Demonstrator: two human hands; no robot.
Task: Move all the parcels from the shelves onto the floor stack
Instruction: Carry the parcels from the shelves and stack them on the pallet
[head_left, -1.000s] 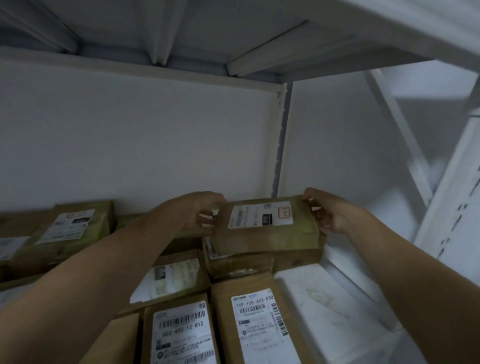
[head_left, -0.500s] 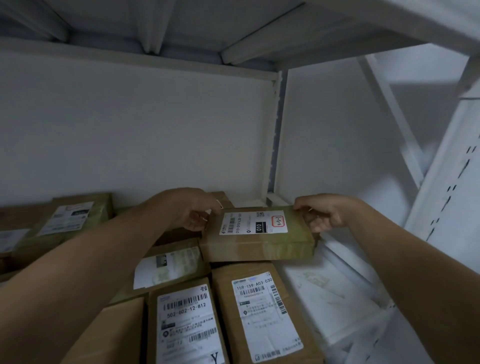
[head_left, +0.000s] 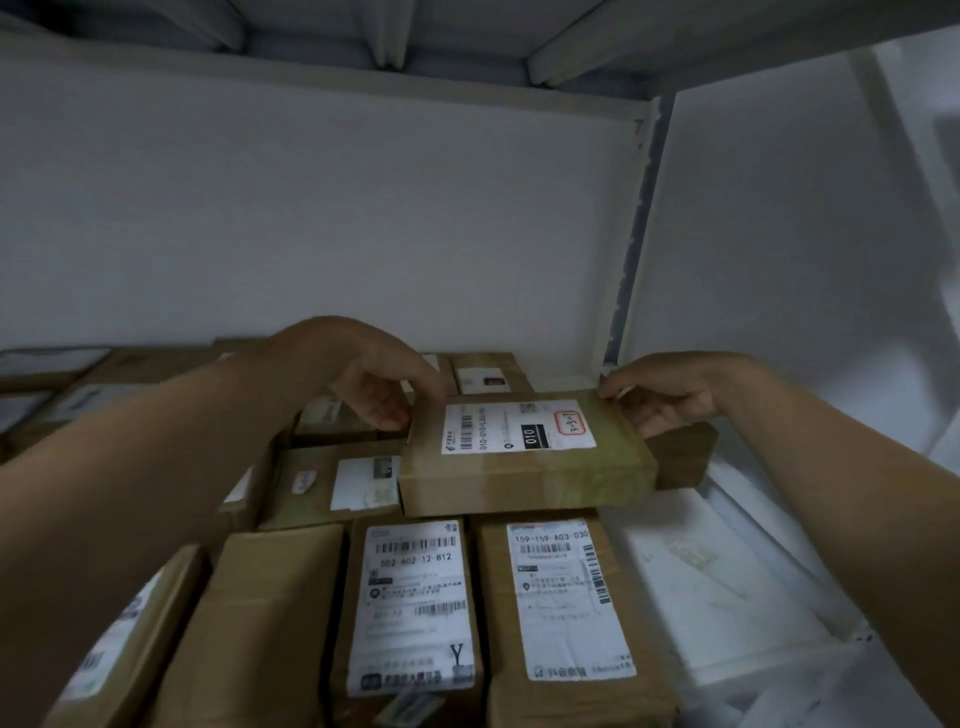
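A flat brown parcel (head_left: 524, 457) with a white label and a red-circled mark is held level above the other parcels on the shelf. My left hand (head_left: 374, 379) grips its far left corner with curled fingers. My right hand (head_left: 670, 395) grips its far right corner, thumb on top. Under it lie more brown parcels: one labelled 502-602-12-812 (head_left: 415, 603), one labelled 159-159-A03-030 (head_left: 566, 597), and a darker parcel (head_left: 680, 454) just behind the held one.
Several other parcels (head_left: 332, 483) fill the shelf to the left and back. The white shelf board (head_left: 727, 582) shows bare at the right. A white back wall, a grey upright post (head_left: 636, 234) and the shelf above enclose the space.
Both hands have drawn the labelled parcel toward me, off the stack at the back; it now hangs over the front parcels. The view has shifted closer and lower.
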